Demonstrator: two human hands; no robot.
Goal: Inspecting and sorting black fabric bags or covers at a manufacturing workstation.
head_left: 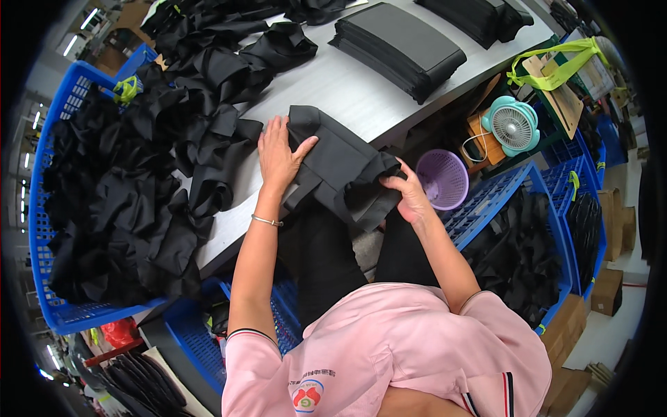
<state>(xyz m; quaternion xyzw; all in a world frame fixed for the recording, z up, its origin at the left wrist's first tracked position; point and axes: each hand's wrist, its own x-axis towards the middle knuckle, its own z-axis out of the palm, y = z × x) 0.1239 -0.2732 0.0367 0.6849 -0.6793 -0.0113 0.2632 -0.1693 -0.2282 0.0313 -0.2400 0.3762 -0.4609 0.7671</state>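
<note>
A black fabric piece (pixel 340 156) with sewn seams and a strap-like flap lies across the table's front edge, its near end hanging over my lap. My left hand (pixel 278 156) rests at its left edge, fingers stretched out and the thumb on the cloth. At the other end my right hand (pixel 408 191) is closed on the bunched right edge, thumb on top and the fingers partly hidden behind the cloth. Just beyond the piece, a neat stack of black fabric panels (pixel 399 45) sits on the white table (pixel 368 115).
To the left, a blue crate (pixel 59 316) overflows with crumpled black fabric pieces (pixel 132 201), which spread onto the table. A purple basket (pixel 445 177) and a turquoise fan (pixel 513 125) stand on the right. Nearer, another blue crate (pixel 559 243) holds black fabric. Cardboard boxes (pixel 566 326) sit beyond.
</note>
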